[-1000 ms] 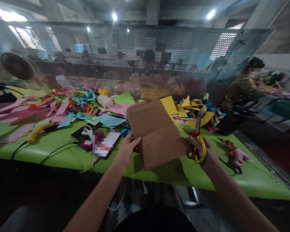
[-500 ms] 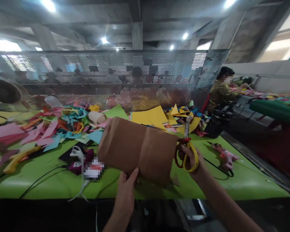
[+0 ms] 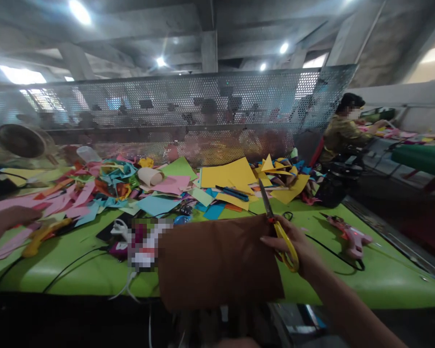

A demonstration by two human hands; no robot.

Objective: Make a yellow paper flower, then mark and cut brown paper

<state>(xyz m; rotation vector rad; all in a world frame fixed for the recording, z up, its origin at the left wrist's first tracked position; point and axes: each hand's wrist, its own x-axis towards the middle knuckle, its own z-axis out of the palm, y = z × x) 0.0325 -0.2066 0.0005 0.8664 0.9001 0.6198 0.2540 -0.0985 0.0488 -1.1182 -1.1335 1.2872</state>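
My right hand grips a pair of scissors with yellow handles, blades pointing up and away. Its fingers also pinch the upper right corner of a brown paper sheet, which hangs over the front edge of the table. At the bottom edge of the picture only a sliver of my left hand shows, below the sheet; its fingers are hidden. A blue-handled cutter lies on paper scraps behind the sheet.
On the green table lie a pink glue gun at right and a yellow one at left. Coloured paper scraps are heaped along the perforated screen. Another person's hand enters at left.
My left hand has left the sheet's lower edge and dropped to the bottom of the picture. The brown sheet and scissors are lower. Another person's hand has come further in from the left.
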